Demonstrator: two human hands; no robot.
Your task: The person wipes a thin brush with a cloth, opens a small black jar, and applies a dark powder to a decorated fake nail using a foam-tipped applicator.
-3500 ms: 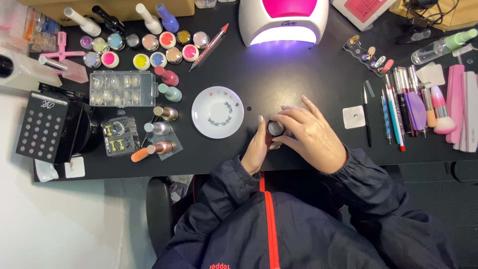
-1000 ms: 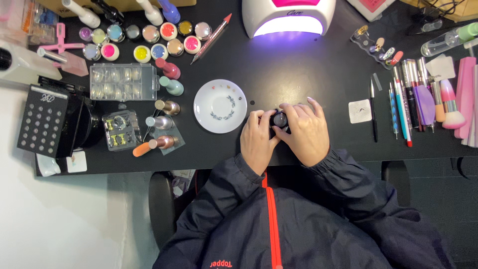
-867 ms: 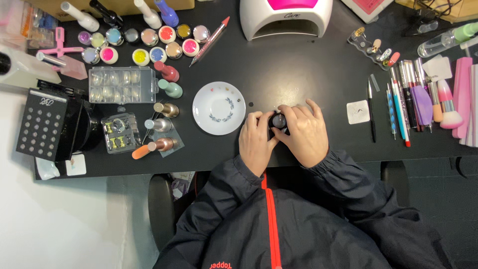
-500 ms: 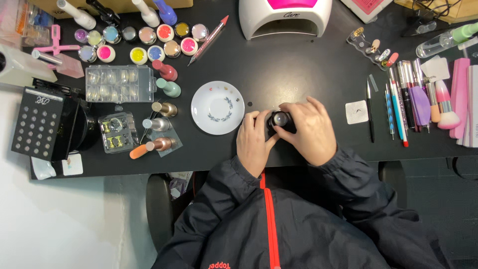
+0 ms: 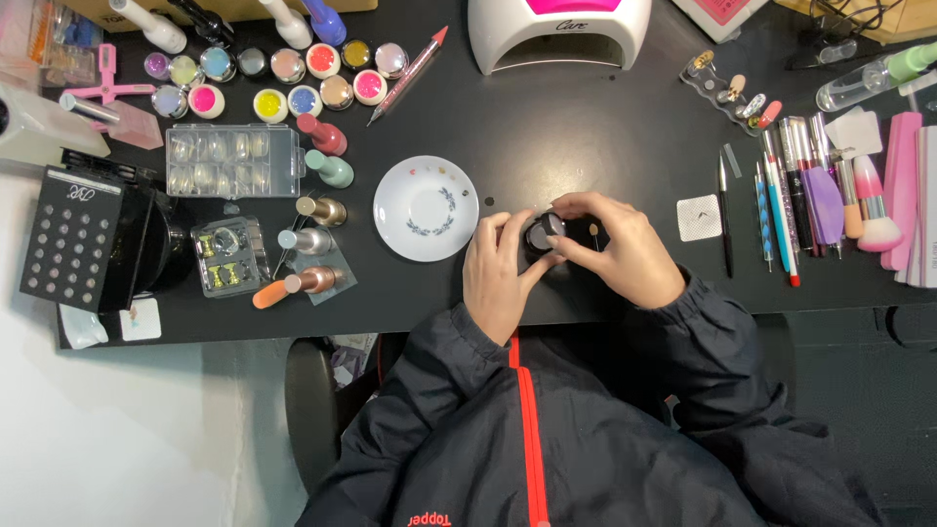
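Small dark jar (image 5: 540,234) sits mid-table (image 5: 586,127), just right of the white dish (image 5: 427,208). Left hand (image 5: 498,273) curls round its side; right hand (image 5: 625,249) pinches the top w/ fingertips. Best: steady the base, keep jar level. Dish holds tiny gems; clear box (image 5: 231,161) holds nail tips; pots (image 5: 265,102) hold colour.

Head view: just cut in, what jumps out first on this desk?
Both hands meet at the desk's front centre, the left hand and right hand pinching a small dark jar. Left of them sits a white saucer. A white and pink nail lamp stands at the far edge.
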